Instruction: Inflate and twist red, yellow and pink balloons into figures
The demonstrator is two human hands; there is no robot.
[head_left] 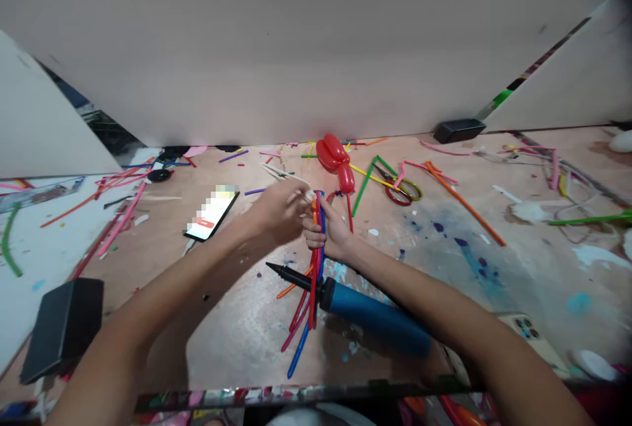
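A bundle of long uninflated modelling balloons (316, 291), in red, blue, orange and pink, is gripped in my right hand (333, 232), the fingers wrapped round its upper part. The loose ends hang down over a blue hand pump (375, 314), which lies with its black nozzle to the left. My left hand (284, 210) is at the top of the bundle with its fingers bent and pinched together. What sits between those fingertips is too small to make out. Just beyond the hands lies an inflated red balloon shape (338, 157) with a thin uninflated tail.
A lit phone (211, 215) lies left of my hands. Scissors (399, 191) and loose balloons, such as an orange one (467, 207), lie to the right. Black boxes stand at the near left (63, 328) and back right (458, 130). A second phone (536, 340) is at lower right.
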